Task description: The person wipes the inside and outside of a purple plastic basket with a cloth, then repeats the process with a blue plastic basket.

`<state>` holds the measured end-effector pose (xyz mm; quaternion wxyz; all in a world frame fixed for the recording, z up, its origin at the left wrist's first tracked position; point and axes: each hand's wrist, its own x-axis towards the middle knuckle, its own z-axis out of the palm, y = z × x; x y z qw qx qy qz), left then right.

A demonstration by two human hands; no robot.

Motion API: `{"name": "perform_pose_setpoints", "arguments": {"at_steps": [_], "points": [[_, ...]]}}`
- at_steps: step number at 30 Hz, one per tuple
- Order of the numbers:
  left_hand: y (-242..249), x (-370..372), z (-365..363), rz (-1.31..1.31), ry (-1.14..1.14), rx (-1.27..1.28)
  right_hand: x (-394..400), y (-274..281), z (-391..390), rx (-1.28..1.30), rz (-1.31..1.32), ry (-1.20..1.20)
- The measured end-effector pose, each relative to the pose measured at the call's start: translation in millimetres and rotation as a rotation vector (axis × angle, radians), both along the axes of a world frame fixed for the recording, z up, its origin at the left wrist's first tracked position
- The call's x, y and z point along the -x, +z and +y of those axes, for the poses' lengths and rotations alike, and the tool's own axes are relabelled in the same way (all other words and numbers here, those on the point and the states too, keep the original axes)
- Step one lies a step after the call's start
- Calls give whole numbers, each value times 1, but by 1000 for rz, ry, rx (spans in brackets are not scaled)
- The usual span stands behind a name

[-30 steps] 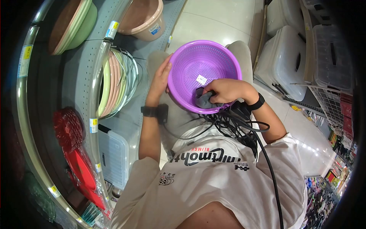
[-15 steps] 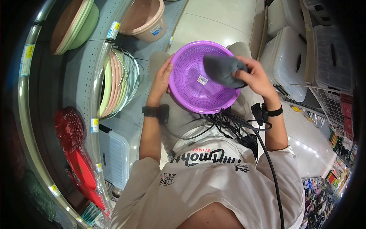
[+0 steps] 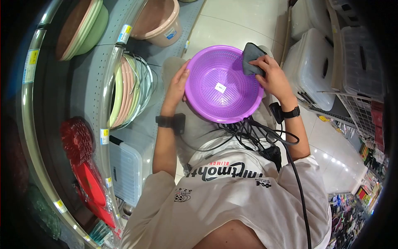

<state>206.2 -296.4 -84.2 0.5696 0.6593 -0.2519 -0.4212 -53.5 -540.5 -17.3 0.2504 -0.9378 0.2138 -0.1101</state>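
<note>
Shelving (image 3: 92, 79) stands on the left side, bearing stacked basins (image 3: 85, 35); clear storage boxes (image 3: 309, 68) stand on the right. The purple basket (image 3: 207, 66), a perforated round one, is located over the person's lap, its open side facing the camera. The left hand (image 3: 177, 87) is closed on the basket's left rim. The right hand (image 3: 273, 76) grasps a folded grey cloth (image 3: 251, 58) at the basket's upper right rim. A white label (image 3: 220, 87) is noted on the basket's inner base.
</note>
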Motion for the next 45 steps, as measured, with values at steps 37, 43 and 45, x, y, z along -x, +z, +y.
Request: {"name": "perform_pose_setpoints", "arguments": {"at_steps": [37,43,45], "points": [[9,4,1,30,10,-16,11,12,19,-155,64,-82],[4,3,0,9,6,2,15,16,24,-159,97,-75],[3,3,0,2,8,9,16,18,26,-175,115,-78]]}}
